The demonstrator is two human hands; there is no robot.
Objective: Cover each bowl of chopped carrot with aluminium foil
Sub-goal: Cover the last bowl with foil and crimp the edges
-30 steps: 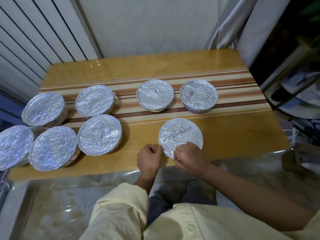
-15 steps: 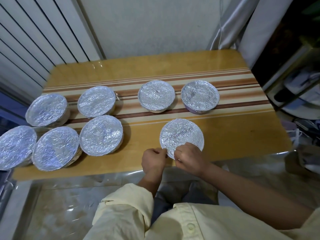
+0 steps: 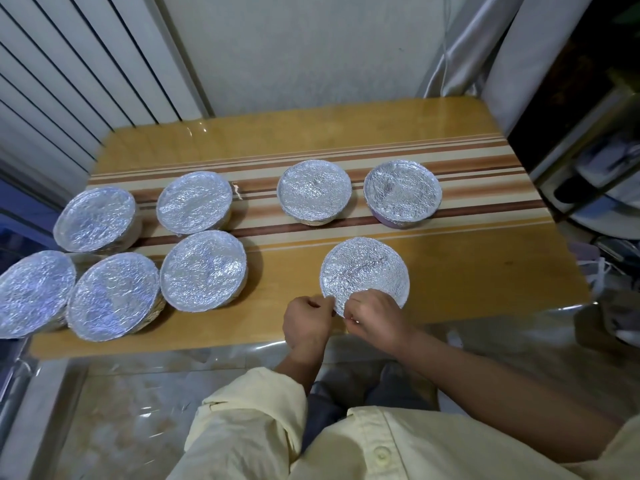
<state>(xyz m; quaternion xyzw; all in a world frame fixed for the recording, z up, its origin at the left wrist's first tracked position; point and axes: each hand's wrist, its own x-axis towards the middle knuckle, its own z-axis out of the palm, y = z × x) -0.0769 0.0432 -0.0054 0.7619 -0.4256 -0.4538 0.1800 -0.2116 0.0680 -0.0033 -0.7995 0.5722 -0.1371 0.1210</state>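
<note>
Crimping foil (image 3: 363, 268) on near bowl (image 3: 403, 289) by bench (image 3: 467, 289) front edge, w/ left hand (image 3: 306, 322) & right hand (image 3: 377, 318) curled, pinching foil at near rim. Fold under lip, small tucks, avoid tearing.

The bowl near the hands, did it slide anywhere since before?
No. The bowl stays in the same spot on the table, just in front of the stripes, while the left hand and right hand pinch its foil edge.
</note>
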